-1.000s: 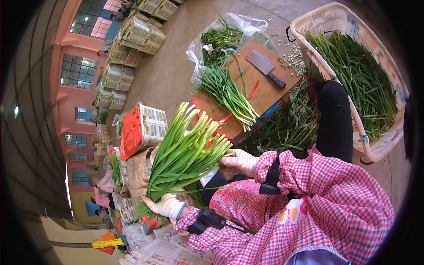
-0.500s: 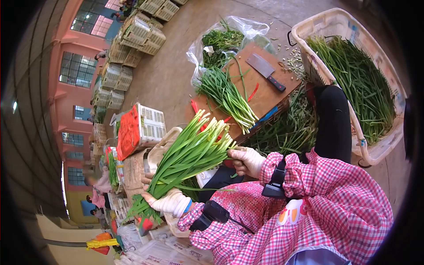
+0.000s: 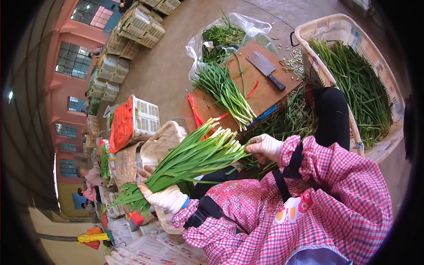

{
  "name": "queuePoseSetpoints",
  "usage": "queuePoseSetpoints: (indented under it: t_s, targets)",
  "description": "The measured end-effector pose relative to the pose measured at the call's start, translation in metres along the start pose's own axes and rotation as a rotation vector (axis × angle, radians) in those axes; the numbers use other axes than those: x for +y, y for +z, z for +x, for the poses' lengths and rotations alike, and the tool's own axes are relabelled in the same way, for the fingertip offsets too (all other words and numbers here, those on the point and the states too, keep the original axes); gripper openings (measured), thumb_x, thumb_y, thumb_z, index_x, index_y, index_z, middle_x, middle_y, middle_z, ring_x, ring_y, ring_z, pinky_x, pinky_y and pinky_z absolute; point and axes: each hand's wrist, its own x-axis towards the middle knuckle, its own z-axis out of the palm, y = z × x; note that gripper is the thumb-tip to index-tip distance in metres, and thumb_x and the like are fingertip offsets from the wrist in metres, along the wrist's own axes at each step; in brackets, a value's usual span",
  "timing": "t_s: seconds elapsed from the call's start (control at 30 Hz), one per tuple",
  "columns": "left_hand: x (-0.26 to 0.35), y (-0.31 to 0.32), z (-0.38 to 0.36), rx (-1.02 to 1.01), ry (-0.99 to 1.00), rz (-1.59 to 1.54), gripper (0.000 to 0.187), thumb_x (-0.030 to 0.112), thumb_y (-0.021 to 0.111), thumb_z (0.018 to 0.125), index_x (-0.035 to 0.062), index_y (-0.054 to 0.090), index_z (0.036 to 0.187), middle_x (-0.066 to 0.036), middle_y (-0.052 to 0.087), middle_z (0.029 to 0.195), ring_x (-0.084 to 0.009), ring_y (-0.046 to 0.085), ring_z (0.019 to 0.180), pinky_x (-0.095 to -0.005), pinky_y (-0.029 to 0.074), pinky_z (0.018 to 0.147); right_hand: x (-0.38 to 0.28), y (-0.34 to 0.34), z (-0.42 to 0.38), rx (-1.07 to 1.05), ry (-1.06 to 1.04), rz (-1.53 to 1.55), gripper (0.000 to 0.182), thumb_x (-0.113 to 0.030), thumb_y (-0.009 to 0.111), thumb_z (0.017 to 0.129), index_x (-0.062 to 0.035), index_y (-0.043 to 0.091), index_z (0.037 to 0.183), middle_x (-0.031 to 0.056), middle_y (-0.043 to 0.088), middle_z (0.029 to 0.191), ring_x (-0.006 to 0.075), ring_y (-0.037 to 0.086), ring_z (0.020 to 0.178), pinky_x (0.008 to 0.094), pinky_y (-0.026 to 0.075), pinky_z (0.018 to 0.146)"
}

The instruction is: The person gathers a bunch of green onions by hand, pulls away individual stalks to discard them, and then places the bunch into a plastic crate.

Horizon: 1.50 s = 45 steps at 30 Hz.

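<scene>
A loose bunch of garlic chives [image 3: 194,152], with long flat green leaves and pale stem ends, lies across my left hand [image 3: 163,196]. That hand, wrapped in whitish tape, is closed round the leafy part from below, its thumb and fingers on either side. My right hand [image 3: 267,148], likewise taped, has its fingers pinched at the lower right edge of the stem ends. Beyond them, a second bunch of chives [image 3: 227,95] rests on a wooden board [image 3: 260,99]. A cleaver [image 3: 265,68] lies flat on that board, near red ties [image 3: 194,110].
To the right stands a large white plastic crate [image 3: 329,70] holding chives. A clear plastic bag [image 3: 194,53] of greens sits behind the board. Leaf trimmings [image 3: 289,123] lie beside my knee. At left are a crate with red cloth [image 3: 121,126] and stacked crates [image 3: 143,28].
My right hand has shifted right along the stem ends. My left hand and the bunch have moved slightly left and down in view, and the bunch lies flatter.
</scene>
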Motion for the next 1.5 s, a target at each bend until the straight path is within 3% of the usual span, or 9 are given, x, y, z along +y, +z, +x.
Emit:
queuePoseSetpoints:
  t_s: [0.17,0.43,0.47,0.53,0.7,0.97,1.17,1.3,1.5]
  targets:
    - [0.022,-0.009,0.009,0.088,0.132,-0.11,0.019,0.027,0.062,0.084,0.012,0.061,0.096,-0.001,0.064,0.107,-0.0246,0.056,0.108,-0.064,0.036,0.099,-0.017,-0.073,-0.012,0.328,0.065,-0.225,0.028,-0.019,0.067,0.082,-0.0004,0.064,0.104,-0.0008,0.051,0.062,0.0101,0.046,0.048,0.0286,0.041,0.045]
    - [0.069,-0.055,0.038,0.259,0.324,-0.203,0.032,0.018,0.069,0.077,0.0053,0.056,0.103,-0.01,0.062,0.111,-0.0321,0.056,0.109,-0.0512,0.044,0.095,-0.068,-0.102,-0.015,-0.109,0.385,-2.471,0.043,-0.042,0.07,0.069,-0.0136,0.069,0.1,0.0049,0.068,0.093,0.0235,0.063,0.095,0.0397,0.046,0.083]
    - [0.07,-0.054,0.034,0.262,0.287,-0.249,0.034,0.017,0.07,0.076,0.0056,0.055,0.105,-0.01,0.061,0.113,-0.0324,0.056,0.109,-0.0514,0.045,0.095,-0.071,-0.078,-0.023,-0.099,0.074,-2.568,0.051,-0.046,0.072,0.064,-0.0138,0.067,0.102,0.0044,0.065,0.1,0.0227,0.055,0.107,0.0406,0.037,0.093]
    - [0.07,-0.056,0.029,0.272,0.244,-0.304,0.036,0.016,0.07,0.076,0.0059,0.055,0.107,-0.01,0.061,0.114,-0.0328,0.056,0.108,-0.0517,0.045,0.094,-0.061,-0.046,-0.015,-0.21,-0.571,-2.224,0.061,-0.051,0.075,0.056,-0.0098,0.063,0.098,0.0062,0.063,0.093,0.0232,0.056,0.098,0.041,0.038,0.088]
    - [0.066,-0.077,0.034,0.356,0.133,-0.411,0.036,0.013,0.072,0.073,0.0076,0.053,0.103,-0.01,0.061,0.117,-0.0327,0.056,0.108,-0.0539,0.044,0.094,0.001,0.058,0.013,-0.332,-0.885,-1.319,0.069,-0.048,0.071,0.07,-0.0005,0.056,0.118,0.0197,0.063,0.098,0.0357,0.06,0.096,0.0428,0.047,0.085]
    - [0.059,-0.073,0.023,0.352,0.07,-0.458,0.027,0.012,0.073,0.07,0.0081,0.057,0.091,-0.01,0.066,0.106,-0.0327,0.058,0.103,-0.055,0.045,0.091,0.028,0.093,0.012,-0.414,-0.593,-1.099,0.023,-0.03,0.058,0.087,-0.0079,0.063,0.094,0.0183,0.062,0.079,0.0369,0.062,0.076,0.0419,0.049,0.069]
    - [0.058,-0.056,0.006,0.288,0.094,-0.611,0.017,0.01,0.071,0.072,0.0068,0.062,0.086,-0.007,0.067,0.099,-0.0296,0.059,0.102,-0.0589,0.036,0.1,-0.011,-0.025,-0.035,-0.398,-0.087,-2.215,0.032,-0.037,0.063,0.076,-0.0125,0.067,0.096,0.0105,0.068,0.079,0.0305,0.066,0.08,0.0452,0.052,0.072]
    - [0.04,-0.08,0.009,0.183,0.08,-0.507,0.033,0.015,0.07,0.075,0.0053,0.062,0.105,-0.007,0.066,0.105,-0.0268,0.059,0.104,-0.0553,0.037,0.101,-0.044,-0.001,-0.064,-0.157,-0.149,-1.317,0.063,-0.034,0.068,0.076,-0.0116,0.048,0.131,0.0137,0.066,0.098,0.0287,0.065,0.089,0.0407,0.052,0.076]
    - [0.003,-0.068,-0.013,-0.073,-0.105,-0.625,0.018,0.018,0.068,0.078,0.0077,0.062,0.092,-0.007,0.066,0.1,-0.0271,0.058,0.104,-0.059,0.031,0.105,-0.019,0.066,-0.013,-0.179,-0.16,-0.182,0.041,-0.025,0.067,0.085,-0.0083,0.056,0.12,-0.0014,0.063,0.086,0.0091,0.059,0.069,0.0234,0.048,0.06]
